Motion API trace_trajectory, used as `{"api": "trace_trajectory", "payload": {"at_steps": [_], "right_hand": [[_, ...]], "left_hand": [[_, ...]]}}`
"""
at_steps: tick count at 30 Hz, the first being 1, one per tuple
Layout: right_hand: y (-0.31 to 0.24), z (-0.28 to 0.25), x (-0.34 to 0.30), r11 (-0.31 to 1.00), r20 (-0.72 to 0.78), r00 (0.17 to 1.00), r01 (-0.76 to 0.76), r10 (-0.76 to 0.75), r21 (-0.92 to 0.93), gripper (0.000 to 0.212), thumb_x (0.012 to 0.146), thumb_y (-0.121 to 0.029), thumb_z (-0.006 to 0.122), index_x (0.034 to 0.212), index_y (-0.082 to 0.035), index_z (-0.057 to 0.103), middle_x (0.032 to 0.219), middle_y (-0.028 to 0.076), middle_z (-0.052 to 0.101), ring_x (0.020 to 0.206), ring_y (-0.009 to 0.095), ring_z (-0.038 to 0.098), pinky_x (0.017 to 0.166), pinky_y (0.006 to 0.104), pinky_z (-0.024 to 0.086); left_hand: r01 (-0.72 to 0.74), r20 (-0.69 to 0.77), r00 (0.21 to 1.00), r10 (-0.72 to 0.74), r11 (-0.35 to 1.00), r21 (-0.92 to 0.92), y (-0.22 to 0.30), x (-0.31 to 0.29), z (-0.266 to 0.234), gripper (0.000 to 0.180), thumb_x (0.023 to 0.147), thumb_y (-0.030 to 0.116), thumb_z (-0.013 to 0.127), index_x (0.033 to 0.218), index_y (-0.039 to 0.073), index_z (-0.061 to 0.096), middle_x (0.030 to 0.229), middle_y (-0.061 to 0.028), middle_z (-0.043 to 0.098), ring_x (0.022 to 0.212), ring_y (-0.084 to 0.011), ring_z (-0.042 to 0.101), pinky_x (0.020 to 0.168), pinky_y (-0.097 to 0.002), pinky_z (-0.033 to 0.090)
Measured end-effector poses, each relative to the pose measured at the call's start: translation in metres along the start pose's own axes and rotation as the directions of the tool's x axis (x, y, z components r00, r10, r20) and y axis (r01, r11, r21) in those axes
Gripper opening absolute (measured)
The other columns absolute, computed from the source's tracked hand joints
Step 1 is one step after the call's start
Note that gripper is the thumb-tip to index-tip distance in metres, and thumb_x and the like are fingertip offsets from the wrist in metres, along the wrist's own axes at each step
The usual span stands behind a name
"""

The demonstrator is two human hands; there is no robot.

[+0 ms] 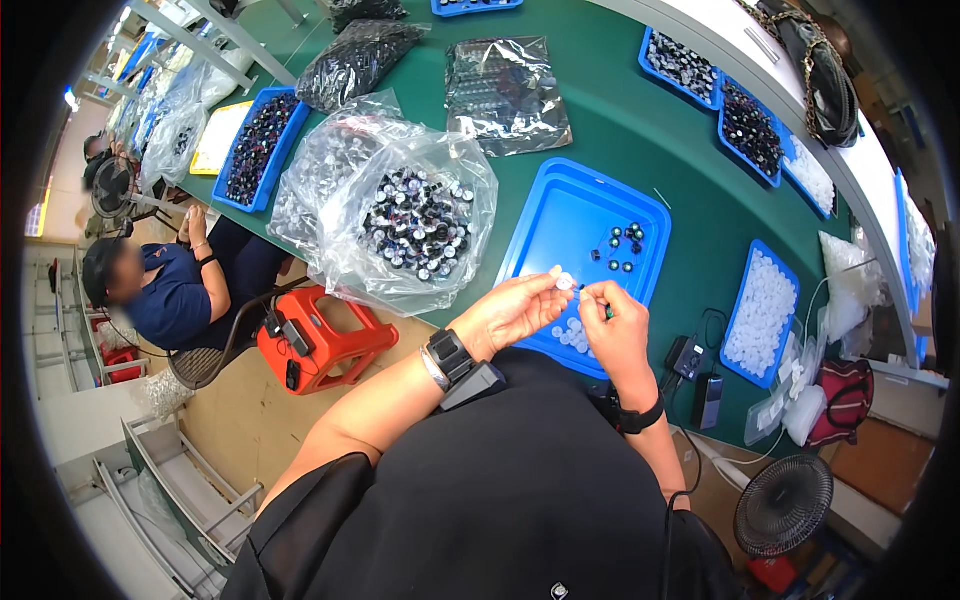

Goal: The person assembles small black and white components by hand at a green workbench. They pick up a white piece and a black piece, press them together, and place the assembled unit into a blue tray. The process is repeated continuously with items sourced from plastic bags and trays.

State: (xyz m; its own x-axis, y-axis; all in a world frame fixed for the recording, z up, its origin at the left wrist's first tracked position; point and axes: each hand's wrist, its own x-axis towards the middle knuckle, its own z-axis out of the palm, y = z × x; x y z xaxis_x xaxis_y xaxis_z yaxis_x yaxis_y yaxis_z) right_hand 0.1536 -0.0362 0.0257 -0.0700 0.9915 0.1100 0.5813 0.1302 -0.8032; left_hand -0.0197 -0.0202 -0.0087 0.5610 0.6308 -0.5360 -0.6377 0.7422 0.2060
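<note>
Above the near part of a blue tray [545, 215], my two hands meet. Between the fingertips of my left hand [520, 312] is a small white round cap [566, 282]. My right hand [620, 335] is closed in a pinch beside that cap, with a small dark piece just showing at its fingertips; its kind cannot be made out. Several dark shiny round pieces [618, 246] lie in the tray's far right part. Several whitish round caps [572, 337] rest below my hands at the tray's near side.
Left of the tray sits an open plastic bag [415, 225] of black-and-clear round parts. A blue tray of white caps [760, 315] is at right, near a black power adapter [686, 356]. A seated person [165, 290], a red stool [325, 335] and a fan [785, 505] are nearby.
</note>
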Motion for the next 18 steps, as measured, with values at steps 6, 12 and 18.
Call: {"api": "trace_trajectory", "payload": {"at_steps": [6,12,18], "right_hand": [[-0.0003,0.0022,0.0003,1.000,-0.039,0.999,-0.009,0.009,-0.010,0.007,0.076,-0.006,0.065,0.073,-0.004,0.059,0.055,0.006,0.053,0.047,0.017,0.052,0.046,0.0308,0.040],[-0.0007,0.0006,-0.0010,0.999,0.002,0.999,-0.034,0.034,-0.017,0.003,0.078,-0.003,0.064,0.078,-0.001,0.062,0.060,0.005,0.055,0.051,0.009,0.049,0.049,0.0258,0.039],[-0.0016,0.0059,-0.0002,1.000,-0.032,0.999,0.022,-0.022,0.008,0.004,0.077,-0.005,0.065,0.078,-0.003,0.063,0.059,0.006,0.055,0.048,0.014,0.050,0.047,0.0291,0.039]], "left_hand": [[0.002,-0.017,1.000,-0.002,1.000,0.014,0.0003,0.0002,0.0009,0.021,0.094,0.020,0.054,0.101,0.001,0.056,0.088,-0.0085,0.063,0.073,-0.0118,0.063,0.065,-0.0209,0.055],[-0.011,-0.032,0.999,0.013,0.999,0.042,0.0001,-0.0013,0.0020,0.019,0.093,0.019,0.056,0.101,0.001,0.057,0.086,-0.0066,0.063,0.073,-0.0111,0.062,0.065,-0.0206,0.054],[-0.026,-0.031,0.999,0.029,0.997,0.076,-0.0038,-0.0009,0.0007,0.019,0.093,0.019,0.057,0.101,0.001,0.058,0.085,-0.0046,0.063,0.075,-0.0101,0.062,0.066,-0.0203,0.054]]}}
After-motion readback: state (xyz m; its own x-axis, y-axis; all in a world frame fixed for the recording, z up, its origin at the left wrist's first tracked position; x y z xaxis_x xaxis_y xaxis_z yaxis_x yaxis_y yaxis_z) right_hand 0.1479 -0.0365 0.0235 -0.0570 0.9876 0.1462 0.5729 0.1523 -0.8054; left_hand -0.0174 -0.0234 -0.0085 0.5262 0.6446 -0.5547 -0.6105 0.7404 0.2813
